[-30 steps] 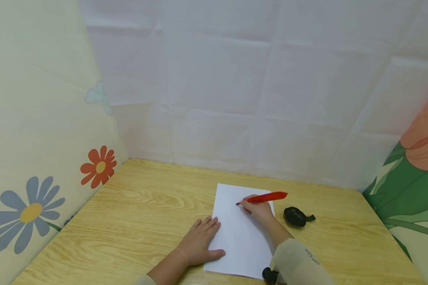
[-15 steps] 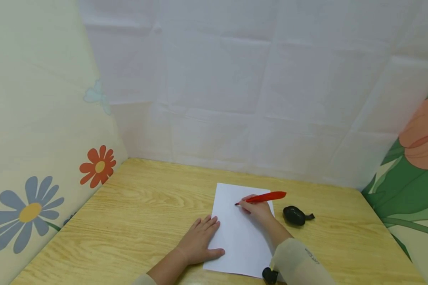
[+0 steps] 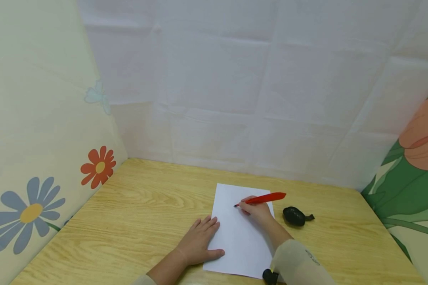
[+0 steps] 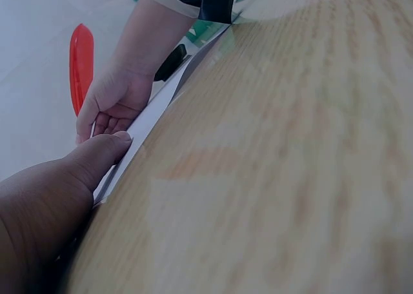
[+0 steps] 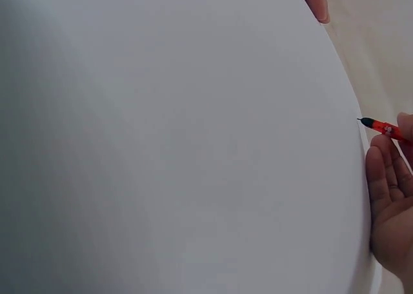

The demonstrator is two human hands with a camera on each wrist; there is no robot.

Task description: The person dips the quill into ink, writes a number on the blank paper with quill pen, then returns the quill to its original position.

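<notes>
A white sheet of paper [image 3: 235,245] lies on the wooden table. My right hand [image 3: 258,209] rests on its upper part and pinches a red pen [image 3: 265,197] with a feather-shaped body. The pen slants, its dark tip [image 5: 366,122] down at the paper and its broad end up to the right. At the sheet's left edge my left hand [image 3: 199,241] lies flat, fingers spread, thumb over the paper. In the left wrist view the left thumb [image 4: 103,155] shows in front of the right hand [image 4: 116,100].
A black oval object [image 3: 294,216] with a short tab lies on the table [image 3: 146,198] just right of the paper. Another small black piece [image 3: 270,276] sits by the right sleeve at the sheet's lower corner. A white cloth [image 3: 214,99] and flower-printed panels enclose the table.
The pen tip has shifted slightly left and down over the paper with my right hand. My left hand stays where it was.
</notes>
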